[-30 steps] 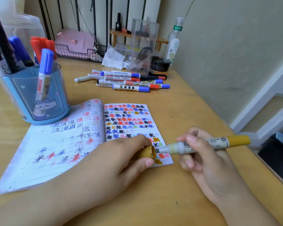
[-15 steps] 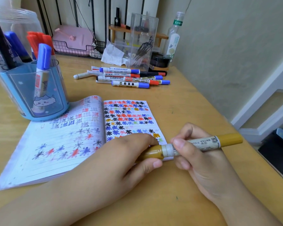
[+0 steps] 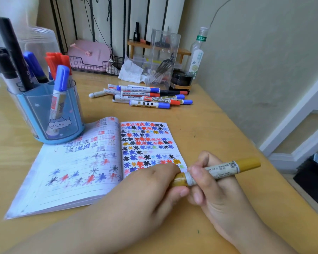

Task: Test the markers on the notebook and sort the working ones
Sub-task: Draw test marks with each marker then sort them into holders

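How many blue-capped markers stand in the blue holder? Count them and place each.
2. One blue-capped marker stands in the front compartment of the blue holder; the other leans further back, left of the red caps. More may be hidden behind them.

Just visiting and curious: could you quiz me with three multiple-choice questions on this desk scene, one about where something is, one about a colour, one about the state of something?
1. Where do the loose markers lie?
A. beyond the notebook
B. inside the blue holder
C. on the notebook

2. What colour is the marker in the hands?
A. red
B. mustard yellow
C. blue

3. Is that marker's cap on?
A. off, lying on the desk
B. on, gripped by the left hand
C. missing

Answers:
1 A, they lie on the desk behind the open pages.
2 B, both ends are mustard.
3 B, the cap meets the barrel, which the right hand holds.
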`<state>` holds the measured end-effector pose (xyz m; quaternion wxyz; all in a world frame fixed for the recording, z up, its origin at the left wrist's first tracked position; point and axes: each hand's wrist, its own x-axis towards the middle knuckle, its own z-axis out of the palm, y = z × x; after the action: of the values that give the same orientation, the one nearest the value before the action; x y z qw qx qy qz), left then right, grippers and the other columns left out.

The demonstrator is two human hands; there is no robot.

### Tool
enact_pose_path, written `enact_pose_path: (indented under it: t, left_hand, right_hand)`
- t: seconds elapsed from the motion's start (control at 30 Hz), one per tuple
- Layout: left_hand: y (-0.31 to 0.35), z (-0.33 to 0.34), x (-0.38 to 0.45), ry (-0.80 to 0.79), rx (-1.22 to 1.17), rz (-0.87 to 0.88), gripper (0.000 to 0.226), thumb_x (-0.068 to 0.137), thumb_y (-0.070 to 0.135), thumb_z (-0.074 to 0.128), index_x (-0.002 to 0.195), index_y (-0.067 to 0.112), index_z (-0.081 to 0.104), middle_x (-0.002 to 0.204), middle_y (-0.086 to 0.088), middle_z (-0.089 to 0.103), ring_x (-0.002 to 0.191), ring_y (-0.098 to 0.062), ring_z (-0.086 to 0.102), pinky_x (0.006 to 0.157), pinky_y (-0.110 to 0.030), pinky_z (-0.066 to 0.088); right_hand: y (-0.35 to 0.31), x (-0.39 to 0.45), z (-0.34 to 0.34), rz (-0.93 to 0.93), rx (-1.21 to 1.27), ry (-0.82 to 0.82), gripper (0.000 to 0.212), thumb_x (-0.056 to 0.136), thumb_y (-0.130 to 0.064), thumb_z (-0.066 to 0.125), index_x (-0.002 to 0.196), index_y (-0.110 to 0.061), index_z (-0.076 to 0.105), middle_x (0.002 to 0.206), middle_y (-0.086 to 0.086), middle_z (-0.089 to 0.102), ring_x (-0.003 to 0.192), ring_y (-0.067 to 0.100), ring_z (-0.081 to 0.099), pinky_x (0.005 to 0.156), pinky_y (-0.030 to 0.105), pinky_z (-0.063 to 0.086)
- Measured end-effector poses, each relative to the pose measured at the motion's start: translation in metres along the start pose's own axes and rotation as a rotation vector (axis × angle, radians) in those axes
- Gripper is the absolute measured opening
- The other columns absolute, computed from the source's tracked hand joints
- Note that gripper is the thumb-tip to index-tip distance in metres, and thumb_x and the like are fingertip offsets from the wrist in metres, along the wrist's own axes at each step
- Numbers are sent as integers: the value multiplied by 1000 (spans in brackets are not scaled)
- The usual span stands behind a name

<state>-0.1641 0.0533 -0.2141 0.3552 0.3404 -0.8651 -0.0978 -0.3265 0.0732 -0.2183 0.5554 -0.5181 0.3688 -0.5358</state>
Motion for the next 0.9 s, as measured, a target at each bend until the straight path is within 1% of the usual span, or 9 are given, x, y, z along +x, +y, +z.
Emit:
enact_pose_path:
  t: [0.13,0.2,0.27,0.4,0.47,0.53,0.67,0.77,0.9]
  left_hand:
    - [-4,-14,1,11,-168,-138,29,87,52,38,82,25,48,63,11,47,63,-5,47,56,-12,35]
    - [-10,-23,0,34,-143,-192,31,90,52,38,78,26,48,67,11,49,65,-5,47,56,-17,33]
    - [-14,-31,0,12,-40,-190,25,92,48,39,80,27,45,70,12,46,69,-7,46,58,-20,33]
    - [-18,-48,4,-63,140,-189,25,94,43,42,73,32,33,74,14,40,70,-9,39,63,-26,31]
    - [-16,-57,5,-58,161,-191,22,93,42,44,76,29,40,73,13,42,68,-8,40,62,-26,31]
    - [-15,-68,2,-30,153,-202,20,93,42,45,86,23,49,77,12,49,69,-6,43,64,-26,37]
    - [-20,-97,-14,157,134,-288,34,89,51,38,111,26,46,91,18,52,78,13,47,69,-9,37]
    - [-39,-117,-30,299,136,-425,44,83,58,30,110,26,45,86,18,48,74,11,48,63,-13,34]
    - [-65,-131,-49,269,223,-530,16,91,40,47,100,26,46,87,12,53,71,-1,49,61,-26,32]
  right_hand:
    - [-2,2,-1,-47,-48,107,51,37,-65,84,67,-27,69,51,5,57,42,9,43,47,16,39]
    - [-5,0,-4,-138,-276,244,56,32,-71,80,68,-29,68,51,2,57,43,6,43,47,14,38]
    - [-14,0,-4,-282,-594,281,35,50,-54,78,76,-34,65,53,-5,50,46,1,40,49,11,35]
    - [-39,15,12,-572,-1393,62,32,71,-39,59,102,-40,55,73,-19,36,69,1,41,48,12,31]
    - [-44,28,27,-587,-1533,-21,33,64,-43,62,97,-38,59,76,-18,26,76,3,42,44,5,18]
    - [-45,41,44,-636,-1573,-70,25,63,-42,63,88,-35,65,73,-16,29,74,3,46,45,6,13]
    - [-54,62,75,-421,-1446,-140,14,88,-38,59,99,-30,63,75,-9,44,76,10,50,59,27,35]
    - [-71,78,102,-384,-1023,-22,13,86,-28,66,76,-24,59,55,-9,47,54,0,46,52,15,35]
    - [-86,106,147,-410,-851,-17,8,89,-25,63,82,-20,61,59,-13,55,51,-8,52,50,7,34]
